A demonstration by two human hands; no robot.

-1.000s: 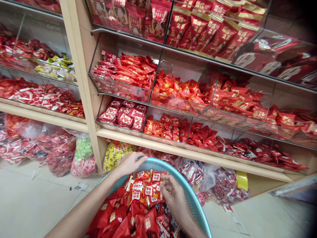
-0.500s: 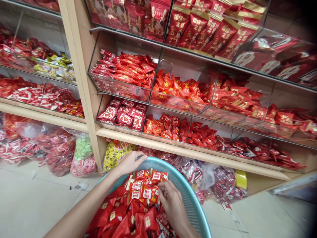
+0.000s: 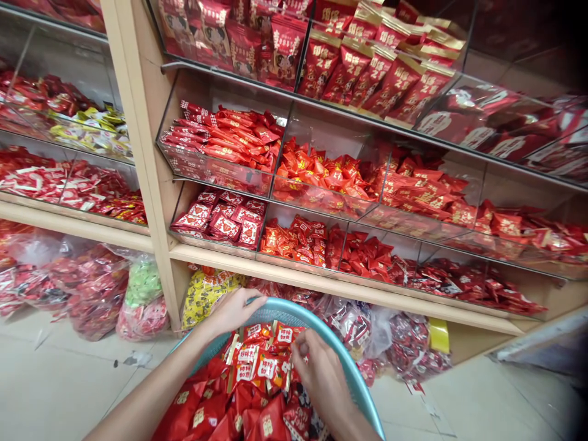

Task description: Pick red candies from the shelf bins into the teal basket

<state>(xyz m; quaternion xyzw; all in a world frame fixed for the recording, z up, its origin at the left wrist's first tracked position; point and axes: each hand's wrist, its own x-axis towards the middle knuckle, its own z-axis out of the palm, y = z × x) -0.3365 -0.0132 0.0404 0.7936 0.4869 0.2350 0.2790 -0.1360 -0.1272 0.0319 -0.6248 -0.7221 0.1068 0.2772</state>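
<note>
A teal plastic basket [image 3: 349,367] sits low in front of me, piled with red candy packets [image 3: 257,367]. My left hand [image 3: 232,311] grips the basket's far rim, fingers curled over the edge. Inside the basket my right hand [image 3: 316,373] pinches at the small red and white packets on top of the pile, fingers closed on them.
Wooden shelves [image 3: 321,285] carry clear acrylic bins [image 3: 220,171] of red wrapped sweets in several rows. Under the lowest shelf lie clear bags of candy, among them a yellow one [image 3: 204,294], a green one [image 3: 142,282] and red ones [image 3: 404,349]. A tiled floor [image 3: 55,380] spreads to the left.
My right hand has dipped lower into the basket and closed on the top packets. The view has shifted slightly down and right; the left hand stays on the rim.
</note>
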